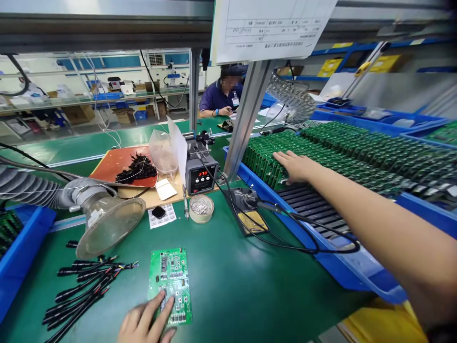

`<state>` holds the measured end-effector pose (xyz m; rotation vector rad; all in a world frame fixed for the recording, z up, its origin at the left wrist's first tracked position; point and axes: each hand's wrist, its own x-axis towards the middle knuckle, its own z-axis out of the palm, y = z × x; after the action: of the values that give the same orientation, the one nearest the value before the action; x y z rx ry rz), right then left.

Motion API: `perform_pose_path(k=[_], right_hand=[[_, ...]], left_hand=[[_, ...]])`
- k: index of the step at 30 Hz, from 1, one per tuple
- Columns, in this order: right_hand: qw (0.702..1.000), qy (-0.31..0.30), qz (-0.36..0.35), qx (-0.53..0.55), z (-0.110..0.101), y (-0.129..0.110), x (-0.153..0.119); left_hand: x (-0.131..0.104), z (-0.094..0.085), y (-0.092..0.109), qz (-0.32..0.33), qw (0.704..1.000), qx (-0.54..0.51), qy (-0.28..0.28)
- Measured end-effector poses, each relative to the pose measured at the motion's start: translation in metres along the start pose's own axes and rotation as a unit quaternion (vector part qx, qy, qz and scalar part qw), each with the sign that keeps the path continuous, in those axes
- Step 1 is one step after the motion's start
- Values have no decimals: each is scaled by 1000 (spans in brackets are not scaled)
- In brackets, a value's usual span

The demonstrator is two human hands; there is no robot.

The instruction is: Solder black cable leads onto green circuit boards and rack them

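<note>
My left hand (147, 320) rests with its fingers stretched out over the lower part of a green circuit board panel (170, 269) lying flat on the table. The panel carries small black display parts and buttons. Farther off to the right, my right hand (295, 166) reaches over a blue bin (255, 183) holding rows of upright green circuit boards (271, 152). Its fingers are spread at the near end of one row, on or just above the board edges; whether they touch cannot be told. No board is seen lifted out.
Black cables (84, 286) with bare wire ends lie left, below a fume hood (110, 224). A soldering station (202, 176), a solder tin (202, 208) and an iron stand (246, 212) with trailing cord stand mid-table. A person (221, 97) sits opposite, behind a metal post (248, 105).
</note>
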<state>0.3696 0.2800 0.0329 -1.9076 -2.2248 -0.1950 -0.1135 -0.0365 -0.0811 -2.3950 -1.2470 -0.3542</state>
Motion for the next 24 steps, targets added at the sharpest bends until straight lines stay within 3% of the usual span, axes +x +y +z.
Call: perform_pose_path(k=[8,14,19,24], right_hand=[[998,-47,-41,-8,5,30,-10],[993,-120,-9,5,-10,27,6],[995,-100,16,18,-51,8,6],[998,28,19,52,-122,-25,-40]], left_hand=[[14,7,6,-174,980,-92,-27],[27,13,-8,-247,961,-111,-50],[32,19,-12,-263,956,-119,-45],[32,16,-8,-275,949,-151,-8]])
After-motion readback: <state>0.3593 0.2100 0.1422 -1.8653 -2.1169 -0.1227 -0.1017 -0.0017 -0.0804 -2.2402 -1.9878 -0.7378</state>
